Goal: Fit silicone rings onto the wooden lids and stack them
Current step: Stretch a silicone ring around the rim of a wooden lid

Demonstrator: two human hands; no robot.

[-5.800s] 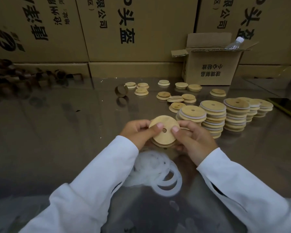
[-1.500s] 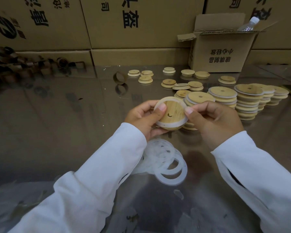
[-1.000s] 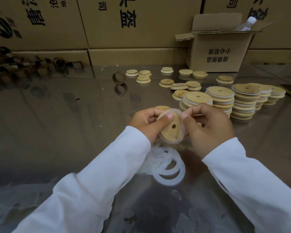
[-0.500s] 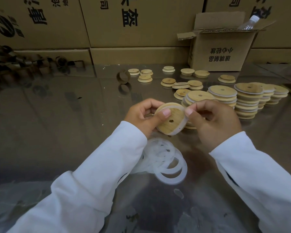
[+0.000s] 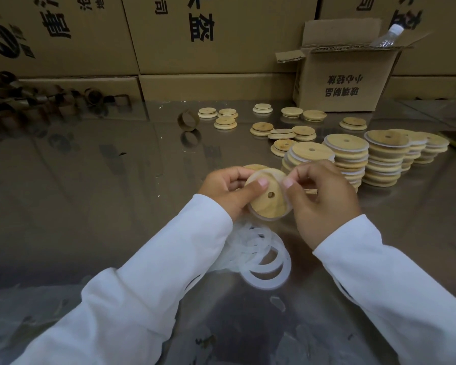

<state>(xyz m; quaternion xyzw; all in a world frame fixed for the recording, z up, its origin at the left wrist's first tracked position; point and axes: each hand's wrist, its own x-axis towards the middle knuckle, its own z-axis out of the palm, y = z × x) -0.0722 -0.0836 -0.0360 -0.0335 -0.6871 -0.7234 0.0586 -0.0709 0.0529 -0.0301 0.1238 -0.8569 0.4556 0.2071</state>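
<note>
At frame centre, the left hand (image 5: 228, 192) and right hand (image 5: 324, 200) pinch the stiff, light round wooden lid (image 5: 269, 197) by its rim, stretching 1 soft translucent silicone ring (image 5: 287, 206) around it

The one view comes from a camera worn on the person's head. It faces forward and tilts down across the desk (image 5: 90, 180). It sits close over the work. The left hand (image 5: 229, 191) and right hand (image 5: 324, 201), with the lid (image 5: 267, 198) between them, take the middle of the frame. The left sleeve (image 5: 142, 285) and right sleeve (image 5: 392, 285) run in large from the lower corners. The rings (image 5: 261, 256) lie nearer the camera than the hands. Farther off, right of centre, stand the stacks (image 5: 379, 159), then the box (image 5: 345, 83). The cartons (image 5: 221, 35) close the top. The lens is wide, so carton edges lean near the frame's sides.
</note>
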